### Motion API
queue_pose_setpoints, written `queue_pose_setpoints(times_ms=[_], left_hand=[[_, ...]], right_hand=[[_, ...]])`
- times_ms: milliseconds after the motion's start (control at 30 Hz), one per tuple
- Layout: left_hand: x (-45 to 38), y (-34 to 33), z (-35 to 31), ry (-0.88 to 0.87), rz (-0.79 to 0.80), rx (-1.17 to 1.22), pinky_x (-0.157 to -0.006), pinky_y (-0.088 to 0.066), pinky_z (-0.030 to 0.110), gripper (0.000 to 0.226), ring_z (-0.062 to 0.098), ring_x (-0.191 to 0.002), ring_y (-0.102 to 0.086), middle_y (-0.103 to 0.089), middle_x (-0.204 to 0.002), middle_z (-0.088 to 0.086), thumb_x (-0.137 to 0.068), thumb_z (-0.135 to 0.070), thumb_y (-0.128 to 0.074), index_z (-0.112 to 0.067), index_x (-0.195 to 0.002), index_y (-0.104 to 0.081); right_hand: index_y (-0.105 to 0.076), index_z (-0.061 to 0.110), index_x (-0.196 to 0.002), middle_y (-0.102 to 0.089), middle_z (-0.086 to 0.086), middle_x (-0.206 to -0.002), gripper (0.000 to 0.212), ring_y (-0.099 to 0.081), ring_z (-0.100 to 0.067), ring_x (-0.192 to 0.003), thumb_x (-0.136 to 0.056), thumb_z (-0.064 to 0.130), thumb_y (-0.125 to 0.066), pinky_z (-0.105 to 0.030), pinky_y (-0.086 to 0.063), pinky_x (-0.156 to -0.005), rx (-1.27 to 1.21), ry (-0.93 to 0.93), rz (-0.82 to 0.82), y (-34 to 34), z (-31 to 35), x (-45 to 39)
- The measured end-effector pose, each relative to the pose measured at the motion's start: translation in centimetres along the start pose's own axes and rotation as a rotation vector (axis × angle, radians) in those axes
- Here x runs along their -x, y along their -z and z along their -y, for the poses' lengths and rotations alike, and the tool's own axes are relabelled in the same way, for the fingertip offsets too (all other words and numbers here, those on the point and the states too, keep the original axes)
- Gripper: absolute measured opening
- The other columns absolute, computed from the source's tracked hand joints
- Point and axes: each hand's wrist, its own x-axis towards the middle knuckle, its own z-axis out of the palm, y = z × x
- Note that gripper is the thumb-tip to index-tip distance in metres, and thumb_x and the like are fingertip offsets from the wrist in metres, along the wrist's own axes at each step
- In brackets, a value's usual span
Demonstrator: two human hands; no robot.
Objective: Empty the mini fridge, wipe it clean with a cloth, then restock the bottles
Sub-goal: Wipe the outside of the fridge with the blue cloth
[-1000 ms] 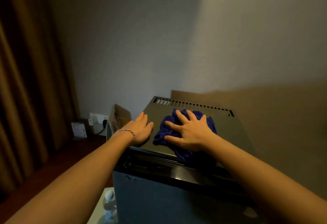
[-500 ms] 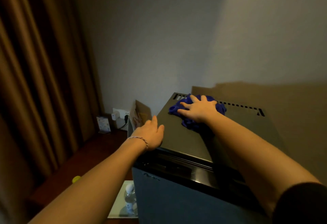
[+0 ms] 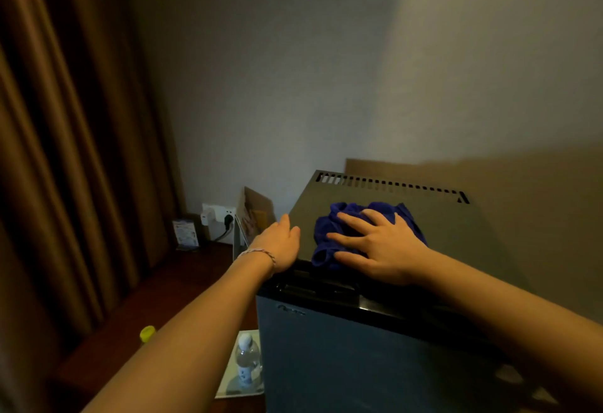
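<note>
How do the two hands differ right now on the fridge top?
The right hand lies flat with fingers spread on the crumpled blue cloth; the left hand touches no cloth and rests on the bare left edge of the black mini fridge. The left hand's fingers lie close together, and its wrist bears a thin bracelet; the right wrist is bare. Both are open and rest on the fridge top.
</note>
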Motion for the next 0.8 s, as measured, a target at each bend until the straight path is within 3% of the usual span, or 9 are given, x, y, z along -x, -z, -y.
queue_pose_setpoints(times_ms=[167, 233, 300, 367, 600, 800], left_hand=[[0.2, 0.0, 0.2, -0.003, -0.004, 0.084, -0.114, -0.029, 0.041, 0.057, 0.034, -0.141, -0.033, -0.026, -0.159, 0.014, -0.106, -0.037, -0.022, -0.016, -0.157, -0.011], [0.0, 0.1, 0.5, 0.015, -0.022, 0.183, -0.11, -0.031, 0.039, 0.049, 0.033, -0.133, -0.041, -0.035, -0.154, 0.014, -0.106, -0.034, -0.023, -0.014, -0.15, -0.032], [-0.5, -0.1, 0.9, 0.036, -0.035, 0.251, -0.096, -0.038, 0.039, 0.038, 0.031, -0.105, -0.05, -0.051, -0.135, 0.019, -0.106, -0.029, -0.022, -0.01, -0.111, -0.055], [-0.9, -0.2, 1.0, 0.056, -0.055, 0.241, -0.086, -0.038, 0.038, 0.036, 0.03, -0.093, -0.048, -0.055, -0.121, 0.023, -0.106, -0.027, -0.022, -0.008, -0.092, -0.049], [-1.1, -0.3, 0.9, 0.07, -0.102, 0.227, -0.076, -0.033, 0.033, 0.034, 0.029, -0.085, -0.045, -0.056, -0.109, 0.022, -0.106, -0.02, -0.022, -0.014, -0.079, -0.042], [-1.1, -0.7, 1.3, 0.046, -0.1, 0.168, -0.078, -0.036, 0.036, 0.035, 0.03, -0.088, -0.048, -0.057, -0.113, 0.021, -0.106, -0.032, -0.02, -0.013, -0.095, -0.046]], right_hand=[[-0.012, 0.062, -0.148, 0.006, 0.02, -0.164, 0.08, 0.002, -0.023, -0.152, -0.074, 0.082, 0.01, -0.066, -0.007, -0.115, -0.001, 0.025, -0.004, 0.1, 1.2, 2.2], [-0.014, 0.061, -0.148, 0.006, 0.02, -0.164, 0.077, 0.004, -0.022, -0.152, -0.077, 0.082, 0.008, -0.068, -0.004, -0.115, -0.003, 0.02, -0.008, 0.1, 1.2, 1.7], [-0.015, 0.06, -0.149, 0.006, 0.019, -0.165, 0.066, 0.005, -0.022, -0.152, -0.087, 0.078, -0.002, -0.071, -0.001, -0.113, 0.01, 0.014, -0.006, 0.0, 1.7, 0.5], [-0.02, 0.059, -0.149, 0.004, 0.018, -0.165, 0.058, 0.004, -0.023, -0.153, -0.093, 0.074, -0.011, -0.073, 0.001, -0.111, 0.007, 0.021, -0.037, -0.3, 2.2, -1.1], [-0.027, 0.062, -0.145, -0.002, 0.019, -0.165, 0.051, -0.005, -0.03, -0.151, -0.096, 0.072, -0.019, -0.07, -0.008, -0.112, -0.034, -0.01, -0.013, 0.3, 1.2, -6.9], [-0.028, 0.064, -0.143, -0.004, 0.018, -0.165, 0.05, -0.003, -0.03, -0.151, -0.094, 0.075, -0.02, -0.07, -0.006, -0.113, -0.089, -0.07, -0.011, 0.4, -0.6, -11.1]])
